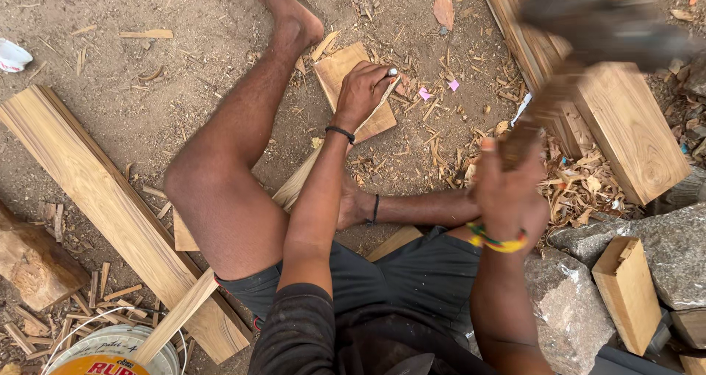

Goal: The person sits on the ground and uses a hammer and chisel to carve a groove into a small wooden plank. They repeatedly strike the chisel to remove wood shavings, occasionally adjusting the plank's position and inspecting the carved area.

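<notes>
Head view: left hand [362, 92] grips long pale wooden strip [309, 173], pinning its end upright on small square wood block [353, 88] as chopping base. Right hand [507, 198] clenches blurred dark-headed wooden-handled adze [588, 33], raised high. Dirt ground [169, 88] strewn with shavings.

Bystander timber, stone and scraps on the dirt yard

A long pale plank [110, 206] lies well off to the left of the fingers, a rough log chunk [33, 261] beyond it and a white bucket [110, 349] by the near edge. Right of the fingers a thick board stack [625, 125] slants across wood shavings [581, 187]; grey stones [662, 246] hold a small notched block [625, 290]. Pink paper scraps [439, 90] sit just beside the fingers.
</notes>
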